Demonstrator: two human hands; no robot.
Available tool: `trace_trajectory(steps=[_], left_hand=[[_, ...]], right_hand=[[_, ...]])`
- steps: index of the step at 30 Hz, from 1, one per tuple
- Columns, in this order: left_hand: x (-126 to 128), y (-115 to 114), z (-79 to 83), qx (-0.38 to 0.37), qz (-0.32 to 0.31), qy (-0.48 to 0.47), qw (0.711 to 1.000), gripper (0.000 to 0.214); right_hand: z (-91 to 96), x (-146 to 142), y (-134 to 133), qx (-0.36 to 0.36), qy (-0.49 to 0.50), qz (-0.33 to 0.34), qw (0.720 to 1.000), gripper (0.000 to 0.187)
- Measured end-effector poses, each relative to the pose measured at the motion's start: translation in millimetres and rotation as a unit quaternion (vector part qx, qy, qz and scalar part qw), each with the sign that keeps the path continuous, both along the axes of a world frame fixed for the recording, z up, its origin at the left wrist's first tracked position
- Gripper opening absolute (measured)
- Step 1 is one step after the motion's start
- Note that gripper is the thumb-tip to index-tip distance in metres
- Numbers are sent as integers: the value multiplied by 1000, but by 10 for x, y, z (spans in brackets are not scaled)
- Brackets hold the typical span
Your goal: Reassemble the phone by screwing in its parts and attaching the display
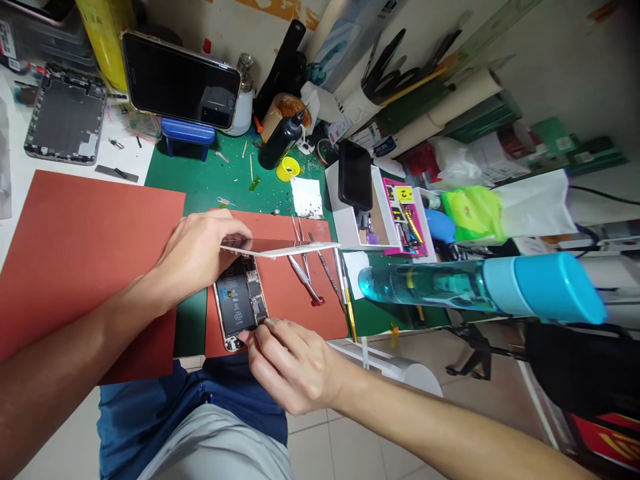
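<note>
Over iPhone (pixel 236 298), left hand (pixel 197 257) holding screen (pixel 280 249)

shirt (pixel 215 447): pale grey | pants (pixel 150 417): dark blue | left hand (pixel 197 253), right hand (pixel 293 367): bare

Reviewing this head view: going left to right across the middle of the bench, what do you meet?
Orange-red mat → left hand → open smartphone showing its battery → red-ended screwdriver → blue-capped plastic bottle
</note>
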State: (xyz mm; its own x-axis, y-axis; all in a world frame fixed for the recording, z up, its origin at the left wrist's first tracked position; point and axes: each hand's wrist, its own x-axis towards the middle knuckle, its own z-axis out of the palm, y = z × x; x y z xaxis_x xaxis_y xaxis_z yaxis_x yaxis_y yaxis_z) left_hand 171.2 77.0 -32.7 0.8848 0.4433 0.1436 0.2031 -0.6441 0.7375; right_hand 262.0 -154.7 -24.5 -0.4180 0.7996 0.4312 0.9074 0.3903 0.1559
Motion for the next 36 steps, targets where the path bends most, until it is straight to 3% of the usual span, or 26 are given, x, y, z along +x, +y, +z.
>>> trace_trajectory(steps=[5,9,17,28,36], left_hand=[[7,17,13,-6,-1,9,1000,21],[15,24,12,-3,-2,6,1000,18],[2,22,-5,2,3,-4,1000,15],[-5,32,-17,3,-7,-11,1000,15],[2,43,-22,3,-7,-9,1000,16]], right_hand=[[-7,65,39,69,-58,67,994,11],[-10,104,61,71,-52,107,990,9],[-31,112,87,95,-97,120,983,7],[21,95,94,60,-65,122,989,16],[39,69,54,33,-47,99,993,11]])
